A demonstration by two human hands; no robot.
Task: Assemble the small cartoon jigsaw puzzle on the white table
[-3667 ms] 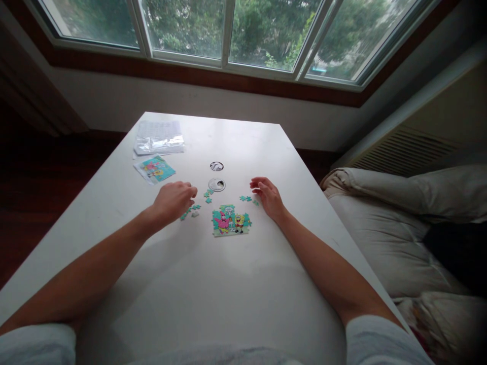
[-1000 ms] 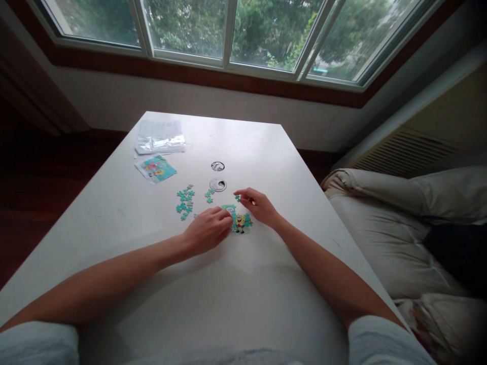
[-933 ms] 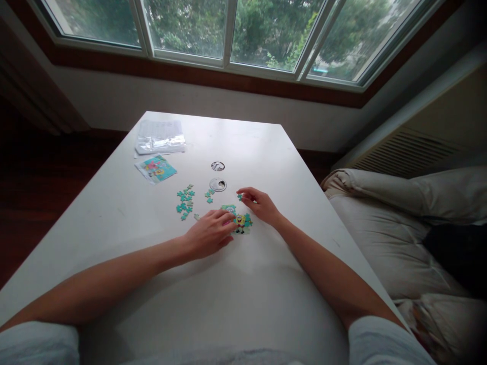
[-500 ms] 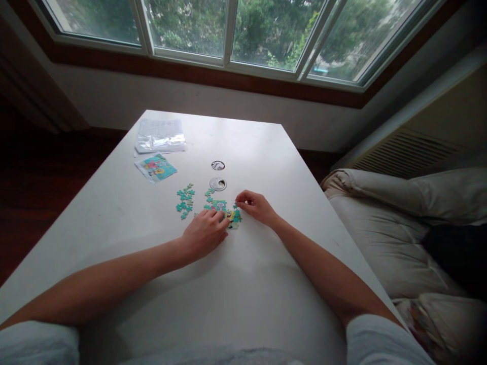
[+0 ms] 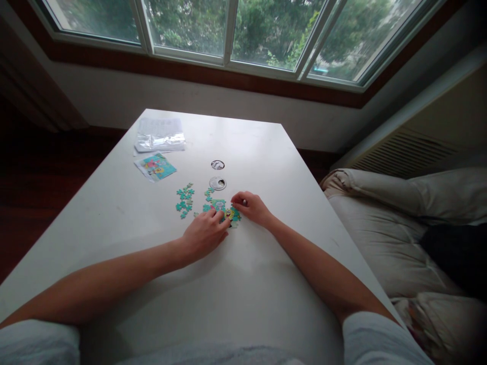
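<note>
A partly joined jigsaw puzzle (image 5: 218, 204) with a yellow cartoon figure and teal background lies on the white table (image 5: 243, 284). My left hand (image 5: 205, 230) rests on its near left part, fingers spread and covering some of it. At the puzzle's upper right edge, my right hand (image 5: 251, 208) pinches a small teal puzzle piece, mostly hidden by the fingertips. Loose teal puzzle pieces (image 5: 185, 200) are scattered to the left, and a few more pieces (image 5: 209, 193) sit just above the puzzle.
A picture card (image 5: 157, 166) showing a colourful cartoon lies at the back left, below a clear plastic bag (image 5: 160, 136) with papers. Two round metallic inserts (image 5: 217, 183) are set in the tabletop beyond the puzzle. A beige couch (image 5: 380, 228) stands on the right.
My right hand has shifted slightly left, bringing its pinched fingertips over the puzzle's upper right edge. My left hand stays on the puzzle with almost no movement.
</note>
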